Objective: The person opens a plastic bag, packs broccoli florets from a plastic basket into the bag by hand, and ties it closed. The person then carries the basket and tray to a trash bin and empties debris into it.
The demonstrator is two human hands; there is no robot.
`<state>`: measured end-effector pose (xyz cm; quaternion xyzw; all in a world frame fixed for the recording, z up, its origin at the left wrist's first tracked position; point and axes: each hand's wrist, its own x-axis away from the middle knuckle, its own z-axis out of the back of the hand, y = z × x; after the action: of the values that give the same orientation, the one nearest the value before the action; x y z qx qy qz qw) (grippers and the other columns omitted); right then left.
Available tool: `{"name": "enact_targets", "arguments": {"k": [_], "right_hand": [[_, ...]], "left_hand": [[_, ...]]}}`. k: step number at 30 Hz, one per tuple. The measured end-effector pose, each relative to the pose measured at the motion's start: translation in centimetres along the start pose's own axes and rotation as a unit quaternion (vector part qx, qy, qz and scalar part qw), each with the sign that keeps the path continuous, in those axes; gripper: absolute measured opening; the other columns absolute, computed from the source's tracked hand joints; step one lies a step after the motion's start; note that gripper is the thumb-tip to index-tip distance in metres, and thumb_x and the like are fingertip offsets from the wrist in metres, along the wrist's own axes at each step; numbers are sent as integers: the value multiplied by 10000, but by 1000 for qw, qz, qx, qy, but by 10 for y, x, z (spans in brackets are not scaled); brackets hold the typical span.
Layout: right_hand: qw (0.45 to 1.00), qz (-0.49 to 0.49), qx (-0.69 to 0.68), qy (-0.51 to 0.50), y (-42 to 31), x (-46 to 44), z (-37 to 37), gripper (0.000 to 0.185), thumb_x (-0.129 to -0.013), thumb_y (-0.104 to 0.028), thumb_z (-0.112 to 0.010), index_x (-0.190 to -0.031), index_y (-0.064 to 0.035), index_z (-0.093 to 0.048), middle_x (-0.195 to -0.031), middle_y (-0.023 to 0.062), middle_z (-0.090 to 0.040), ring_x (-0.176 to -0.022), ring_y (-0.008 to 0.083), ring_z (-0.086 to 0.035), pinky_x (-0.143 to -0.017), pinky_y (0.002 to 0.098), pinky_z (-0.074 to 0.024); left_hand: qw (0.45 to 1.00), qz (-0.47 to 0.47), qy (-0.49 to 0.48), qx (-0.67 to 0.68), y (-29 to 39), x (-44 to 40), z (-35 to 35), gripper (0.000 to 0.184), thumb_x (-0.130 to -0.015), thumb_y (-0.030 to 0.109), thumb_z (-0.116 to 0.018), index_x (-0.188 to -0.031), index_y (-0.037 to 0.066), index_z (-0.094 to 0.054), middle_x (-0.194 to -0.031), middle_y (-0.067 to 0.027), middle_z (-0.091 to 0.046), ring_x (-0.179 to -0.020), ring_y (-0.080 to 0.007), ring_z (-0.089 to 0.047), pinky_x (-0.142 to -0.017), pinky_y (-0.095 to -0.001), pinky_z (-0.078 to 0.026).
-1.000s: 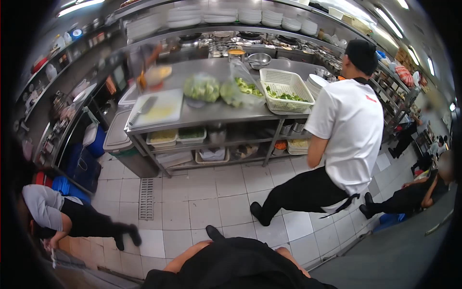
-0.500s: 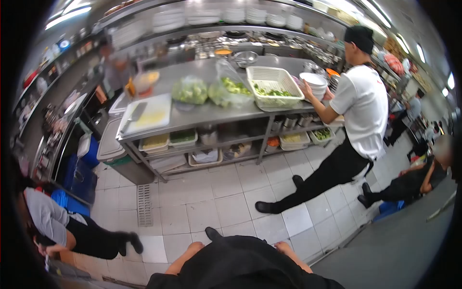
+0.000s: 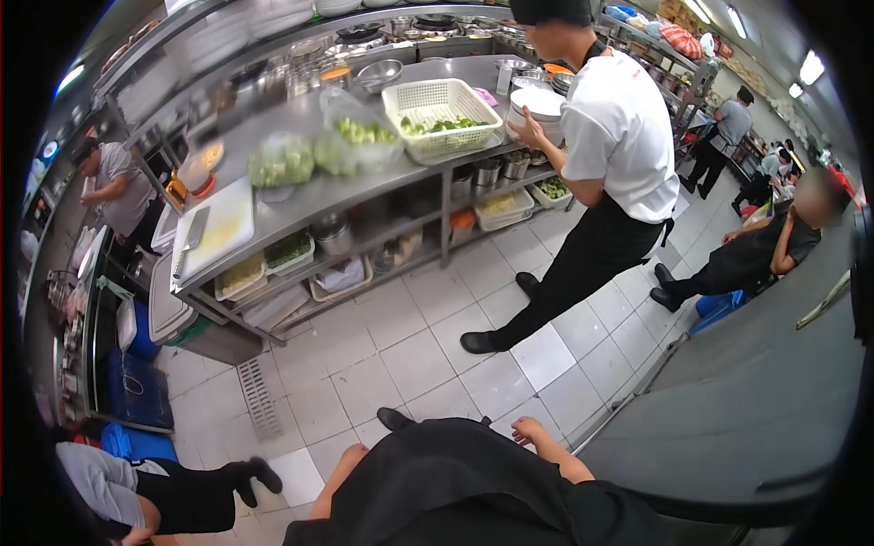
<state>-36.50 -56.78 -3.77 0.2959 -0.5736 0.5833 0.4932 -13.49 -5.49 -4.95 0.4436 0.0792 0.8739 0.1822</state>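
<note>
Both of my hands hang beside my black apron (image 3: 437,473), low in the view. My left hand (image 3: 353,455) is on the left of it, partly hidden, and its fingers cannot be made out. On the other side, my right hand (image 3: 526,430) reaches out over the tiled floor, fingers loosely bent and apart, holding nothing. The steel table (image 3: 300,214) stands well ahead of both hands. On it are a cutting board (image 3: 223,227) with a knife (image 3: 194,232), bagged green vegetables (image 3: 280,161) and a white basket (image 3: 443,141) of cut greens.
A co-worker in white (image 3: 619,127) stands at the table's right, hands at stacked white bowls (image 3: 537,102). Another person (image 3: 114,478) bends at lower left. A seated person (image 3: 783,237) is at right, near a grey surface (image 3: 728,409). A lidded bin (image 3: 182,309) adjoins the table.
The view has turned and tilted, so the table appears slanted. The co-worker has moved along the table and now touches the bowls. My right hand has come further into view.
</note>
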Motion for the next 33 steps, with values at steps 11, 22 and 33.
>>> {"name": "enact_targets", "arguments": {"k": [11, 22, 33], "right_hand": [[1000, -4, 9, -13, 3, 0, -1, 308, -927, -259, -564, -1156, -54, -546, -1004, 175, -669, -800, 307, -674, -672, 493, -575], [1000, 5, 13, 3, -4, -7, 2, 290, -912, -275, -590, -1120, -73, -573, -981, 145, -673, -775, 284, -677, -648, 460, -561], [999, 2, 35, -21, -12, -4, -4, 349, -942, -291, -560, -1197, -56, -521, -1028, 177, -658, -817, 312, -677, -677, 503, -576]], "left_hand": [[987, 22, 62, 144, 16, -11, -16, 325, -759, 314, -646, -955, 79, -756, -991, -179, -721, -979, -350, -680, -848, -448, -527], [988, 118, 57, 79, -3, 4, -29, 394, -763, 332, -625, -941, 1, -743, -1000, -221, -708, -973, -385, -677, -873, -458, -524], [977, 106, 39, 179, 14, 9, -14, 450, -699, 433, -730, -907, 35, -749, -894, -196, -730, -879, -323, -708, -787, -415, -536]]}}
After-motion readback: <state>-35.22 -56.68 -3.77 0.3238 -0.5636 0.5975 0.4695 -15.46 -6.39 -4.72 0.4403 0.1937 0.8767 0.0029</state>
